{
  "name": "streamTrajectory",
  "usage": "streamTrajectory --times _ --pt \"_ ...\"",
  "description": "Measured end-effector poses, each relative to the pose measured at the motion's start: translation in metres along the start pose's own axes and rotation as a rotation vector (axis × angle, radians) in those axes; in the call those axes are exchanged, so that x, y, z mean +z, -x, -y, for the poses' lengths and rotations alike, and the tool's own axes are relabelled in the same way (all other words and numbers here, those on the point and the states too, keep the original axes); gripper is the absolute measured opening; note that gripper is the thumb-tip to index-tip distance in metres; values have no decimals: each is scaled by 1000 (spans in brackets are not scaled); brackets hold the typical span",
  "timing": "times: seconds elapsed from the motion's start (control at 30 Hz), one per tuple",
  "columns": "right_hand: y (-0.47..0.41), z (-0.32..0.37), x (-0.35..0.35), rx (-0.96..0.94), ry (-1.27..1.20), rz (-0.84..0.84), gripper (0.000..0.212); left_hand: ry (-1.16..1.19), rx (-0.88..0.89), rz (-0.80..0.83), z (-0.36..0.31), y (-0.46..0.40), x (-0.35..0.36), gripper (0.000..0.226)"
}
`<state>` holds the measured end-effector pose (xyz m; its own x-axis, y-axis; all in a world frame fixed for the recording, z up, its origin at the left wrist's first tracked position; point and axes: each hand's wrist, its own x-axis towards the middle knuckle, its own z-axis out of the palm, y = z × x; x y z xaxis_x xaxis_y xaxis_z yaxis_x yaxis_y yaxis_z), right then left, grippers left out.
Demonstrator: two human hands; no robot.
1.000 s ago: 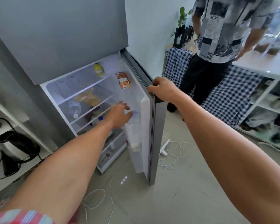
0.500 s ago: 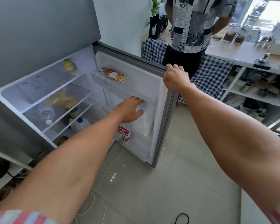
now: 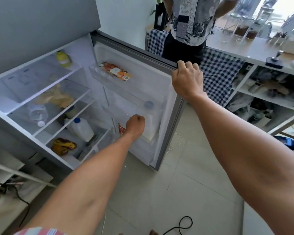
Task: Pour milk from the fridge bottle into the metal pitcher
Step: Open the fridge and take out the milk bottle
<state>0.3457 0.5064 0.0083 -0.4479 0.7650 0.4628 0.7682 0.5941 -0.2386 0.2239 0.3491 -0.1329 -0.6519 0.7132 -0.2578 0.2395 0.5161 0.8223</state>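
Note:
The fridge stands open, and a white milk bottle (image 3: 152,128) with a pale blue cap sits in the lower shelf of the fridge door (image 3: 139,65). My left hand (image 3: 135,125) is down in that shelf, its fingers curled shut against the bottle's left side. My right hand (image 3: 187,80) grips the top edge of the door. A second white jug (image 3: 81,130) with a blue cap lies on a lower shelf inside the fridge. No metal pitcher is in view.
Just behind the door stands a person in a patterned shirt (image 3: 190,21), beside a checkered cloth (image 3: 217,73). A counter with open shelves (image 3: 261,92) runs along the right. A black cable (image 3: 182,225) and a white cord lie on the tiled floor.
The door has swung wider. My left hand dropped from the bottle's top and closed into a fist at its side. The blue cap is now uncovered.

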Motion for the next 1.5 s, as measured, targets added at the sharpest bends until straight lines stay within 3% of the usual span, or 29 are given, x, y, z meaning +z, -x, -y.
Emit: streamTrajectory --times 0.13,0.27,0.4,0.53,0.63,0.8,0.87,1.17,1.37,1.5 --pt "1 0 9 9 3 -75 36 338 -198 119 -2 -9 28 40" --pt "3 5 18 36 21 -182 38 698 -332 99 -5 -24 46 63" --pt "5 9 24 44 23 -249 35 858 -395 64 5 -37 58 57" --pt "5 8 25 53 27 -271 34 1108 -493 -112 10 -27 57 69" --pt "3 8 26 55 20 -288 33 1206 -515 -300 16 -21 51 52" --pt "2 4 25 47 24 -259 35 1326 -507 -466 30 -18 50 91" --pt "2 3 23 43 22 -239 36 1299 -499 -479 22 -11 43 93" --pt "7 4 15 6 19 -176 38 915 -288 -396 -2 19 -7 63" --pt "27 19 2 -54 56 -138 37 575 -148 -460 0 44 -43 57" --pt "43 37 -10 -135 71 -87 31 502 -80 -519 1 63 -70 54"
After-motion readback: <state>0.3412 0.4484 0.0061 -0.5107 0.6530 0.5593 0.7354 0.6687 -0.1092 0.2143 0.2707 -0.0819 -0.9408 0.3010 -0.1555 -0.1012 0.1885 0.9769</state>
